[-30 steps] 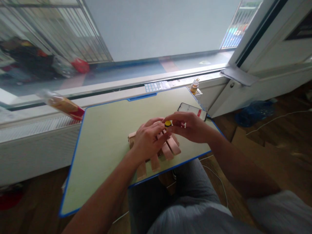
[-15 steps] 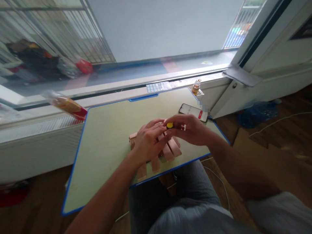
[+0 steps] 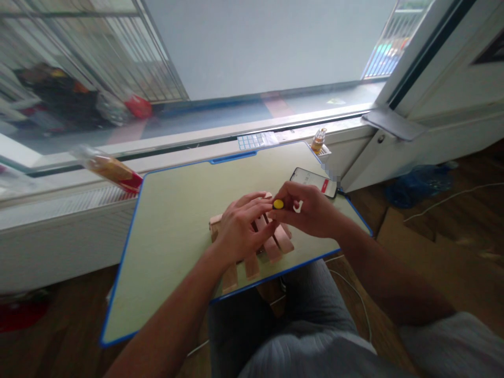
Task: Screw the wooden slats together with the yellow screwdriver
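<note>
On the table, near its front edge, sits a small wooden slatted piece [image 3: 272, 249], with pale slats sticking out toward me and to the right. My left hand [image 3: 241, 223] lies over it and grips it, its fingertips close to those of the other hand. Pinched in my right hand [image 3: 305, 208] is what looks like a screwdriver [image 3: 278, 204], its round yellow handle end turned up at me. The screwdriver's shaft and tip are hidden below the fingers. My left palm covers much of the slatted piece.
The pale green folding table [image 3: 169, 236] has a blue rim. A phone [image 3: 314, 181] lies at its right. A small bottle [image 3: 318, 140] of amber liquid stands beyond the far right corner, a larger bottle [image 3: 112, 170] by the left corner. A window sill runs behind.
The right hand and the yellow-ended screwdriver have shifted slightly right, and its fingers have turned a little. My left hand keeps its place on the wooden piece.
</note>
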`<state>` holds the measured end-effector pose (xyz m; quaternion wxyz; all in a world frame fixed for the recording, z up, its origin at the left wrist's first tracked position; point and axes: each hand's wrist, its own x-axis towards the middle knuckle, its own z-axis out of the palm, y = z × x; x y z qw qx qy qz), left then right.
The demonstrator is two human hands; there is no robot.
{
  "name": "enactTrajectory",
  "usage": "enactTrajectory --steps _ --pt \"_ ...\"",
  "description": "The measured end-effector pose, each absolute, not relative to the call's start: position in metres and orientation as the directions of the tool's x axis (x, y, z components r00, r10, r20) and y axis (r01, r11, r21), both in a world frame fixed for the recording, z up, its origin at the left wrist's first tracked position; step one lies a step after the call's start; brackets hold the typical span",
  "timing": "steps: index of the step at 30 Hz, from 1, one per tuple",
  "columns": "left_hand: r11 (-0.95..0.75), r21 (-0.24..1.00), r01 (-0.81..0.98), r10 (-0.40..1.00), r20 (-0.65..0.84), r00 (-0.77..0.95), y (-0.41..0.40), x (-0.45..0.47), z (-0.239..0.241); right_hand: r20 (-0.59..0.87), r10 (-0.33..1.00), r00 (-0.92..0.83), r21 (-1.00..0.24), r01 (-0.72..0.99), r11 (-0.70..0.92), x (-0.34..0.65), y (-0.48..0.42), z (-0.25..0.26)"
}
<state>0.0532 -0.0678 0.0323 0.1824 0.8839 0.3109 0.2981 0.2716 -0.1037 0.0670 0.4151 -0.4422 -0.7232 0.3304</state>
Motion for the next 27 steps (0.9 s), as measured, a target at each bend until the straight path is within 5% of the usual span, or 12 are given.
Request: enactTrajectory --steps 10,27 --pt "-0.750 0.508 0.424 0.638 0.384 0.667 -0.067 0.049 0.035 0.315 0.877 -0.363 -0.818 0.364 0.444 0.275 -0.106 0.078" --pt "-0.693 0.595 0.407 0.694 0.395 0.602 -0.070 0.051 0.036 0.298 0.912 -0.281 -0.834 0.388 0.392 0.272 -0.110 0.071"
